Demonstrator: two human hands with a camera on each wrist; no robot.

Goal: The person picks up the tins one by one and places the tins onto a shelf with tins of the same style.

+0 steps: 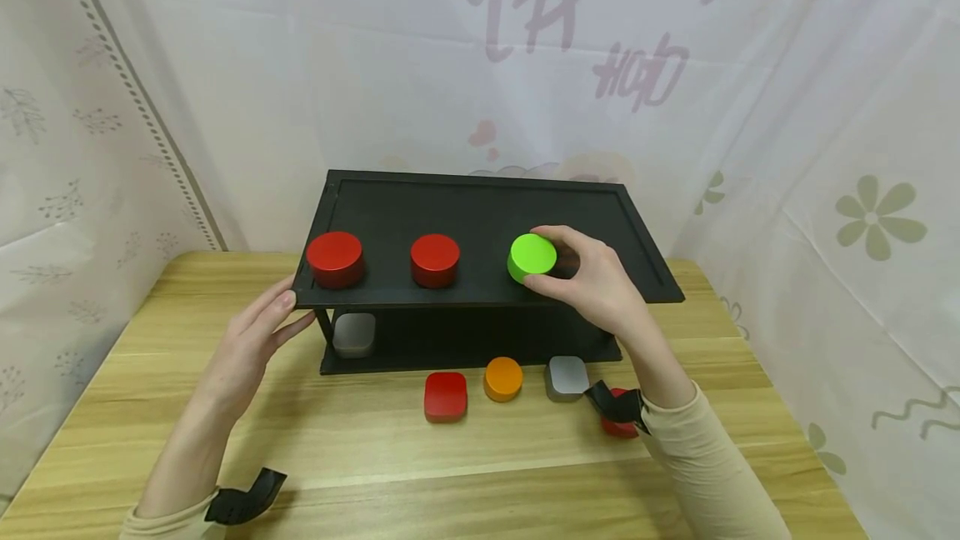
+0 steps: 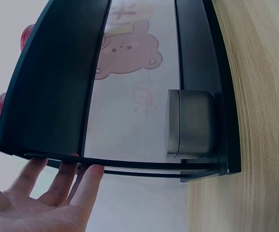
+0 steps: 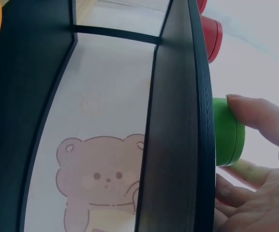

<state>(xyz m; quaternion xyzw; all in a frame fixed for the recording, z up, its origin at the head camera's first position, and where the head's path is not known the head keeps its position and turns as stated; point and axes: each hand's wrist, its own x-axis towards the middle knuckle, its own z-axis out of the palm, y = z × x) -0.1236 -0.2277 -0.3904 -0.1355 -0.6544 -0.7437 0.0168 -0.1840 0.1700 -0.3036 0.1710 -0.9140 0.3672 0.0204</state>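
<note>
In the head view my right hand [image 1: 600, 277] pinches a bright green round tin [image 1: 532, 257] between thumb and fingers. The tin is at the top board of a black two-tier shelf [image 1: 480, 198]; in the right wrist view the green tin [image 3: 228, 132] stands upright against that board. My left hand [image 1: 251, 344] holds the shelf's front left corner, thumb above and fingers at the side and underneath. Two red round tins, one left [image 1: 335, 260] and one mid-board [image 1: 435, 261], stand on the same tier. A grey square tin [image 2: 192, 124] sits on the lower tier at the left end.
In front of the shelf on the wooden table [image 1: 337, 457] lie a red square tin [image 1: 446, 397], an orange round tin [image 1: 503, 379] and a grey square tin [image 1: 567, 377]. Another red tin [image 1: 619, 423] is partly hidden by my right wrist strap. Printed cloth [image 1: 225, 65] hangs behind.
</note>
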